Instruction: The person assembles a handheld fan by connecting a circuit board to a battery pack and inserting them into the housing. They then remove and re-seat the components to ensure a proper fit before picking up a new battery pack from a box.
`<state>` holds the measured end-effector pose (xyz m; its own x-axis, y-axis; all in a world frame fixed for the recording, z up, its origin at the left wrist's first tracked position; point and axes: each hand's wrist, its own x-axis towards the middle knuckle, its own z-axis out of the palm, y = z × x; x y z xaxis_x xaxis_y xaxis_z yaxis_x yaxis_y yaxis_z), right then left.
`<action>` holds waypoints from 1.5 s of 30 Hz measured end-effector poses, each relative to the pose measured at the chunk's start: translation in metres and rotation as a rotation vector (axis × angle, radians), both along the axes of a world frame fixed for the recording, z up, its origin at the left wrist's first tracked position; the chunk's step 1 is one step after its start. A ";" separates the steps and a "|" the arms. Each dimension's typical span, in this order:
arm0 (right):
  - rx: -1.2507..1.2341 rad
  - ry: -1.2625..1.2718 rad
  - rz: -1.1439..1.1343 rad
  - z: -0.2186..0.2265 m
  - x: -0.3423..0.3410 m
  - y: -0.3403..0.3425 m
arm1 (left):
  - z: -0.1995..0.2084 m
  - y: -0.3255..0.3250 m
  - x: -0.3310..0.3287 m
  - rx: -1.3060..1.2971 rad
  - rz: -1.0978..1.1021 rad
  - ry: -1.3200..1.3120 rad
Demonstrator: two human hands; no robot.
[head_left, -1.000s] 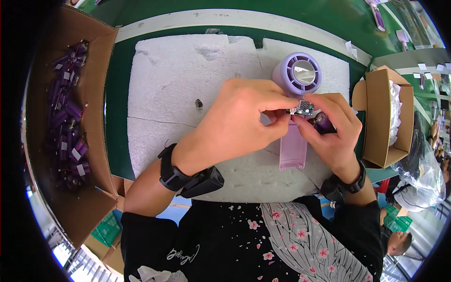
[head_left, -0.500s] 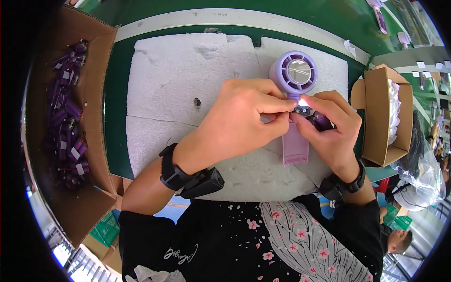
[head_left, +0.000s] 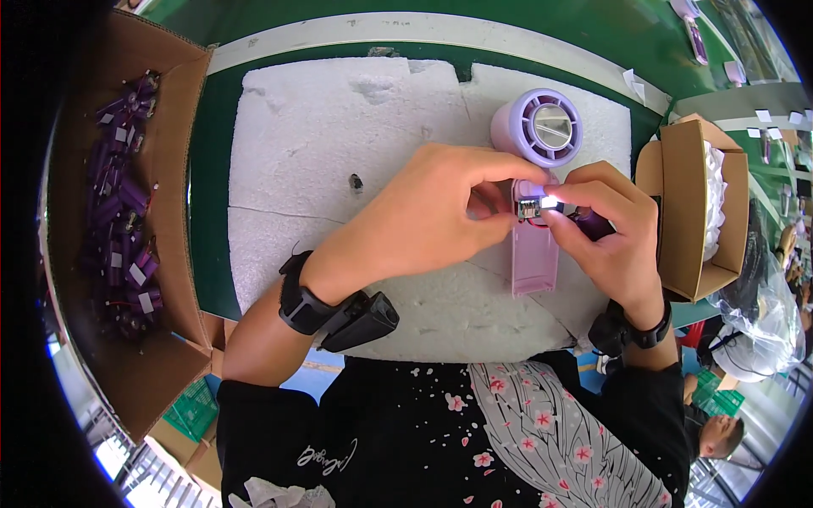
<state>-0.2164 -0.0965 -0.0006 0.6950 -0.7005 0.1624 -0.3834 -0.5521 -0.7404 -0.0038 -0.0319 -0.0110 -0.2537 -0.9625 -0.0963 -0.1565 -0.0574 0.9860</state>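
Note:
A lilac handheld fan (head_left: 537,127) lies on the white foam board, its open handle shell (head_left: 533,262) pointing toward me. Over the upper handle sits a small circuit board (head_left: 530,208) with a bright light lit at its right end and a red wire below. My left hand (head_left: 423,216) is closed about the fan's neck, its index finger along the top and its thumb beside the board's left edge. The thumb and index finger of my right hand (head_left: 614,229) pinch the lit end of the board. A purple battery cell (head_left: 593,225) rests within that hand's curled fingers.
A cardboard box (head_left: 169,212) at left holds many purple battery cells (head_left: 127,195). Another cardboard box (head_left: 677,212) with white packing stands right of the foam board (head_left: 296,144). A small dark piece (head_left: 356,182) lies on the foam. A person (head_left: 720,436) is at lower right.
The fan head has shifted slightly right and turned. My left fingers have drawn back from the board, leaving more of it exposed, and my right hand has moved slightly right and down.

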 end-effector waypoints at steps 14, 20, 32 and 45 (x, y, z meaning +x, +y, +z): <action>-0.131 0.003 -0.036 -0.003 0.005 0.011 | -0.004 -0.001 0.001 0.023 0.009 0.058; -0.154 0.015 -0.053 -0.005 0.003 0.012 | -0.004 -0.002 -0.003 0.075 0.039 0.037; 0.220 0.197 -0.189 0.005 0.007 0.009 | -0.004 0.001 -0.008 -0.075 0.078 -0.136; 0.786 -0.095 0.081 0.008 -0.008 -0.002 | -0.006 -0.006 0.013 -0.223 0.134 -0.181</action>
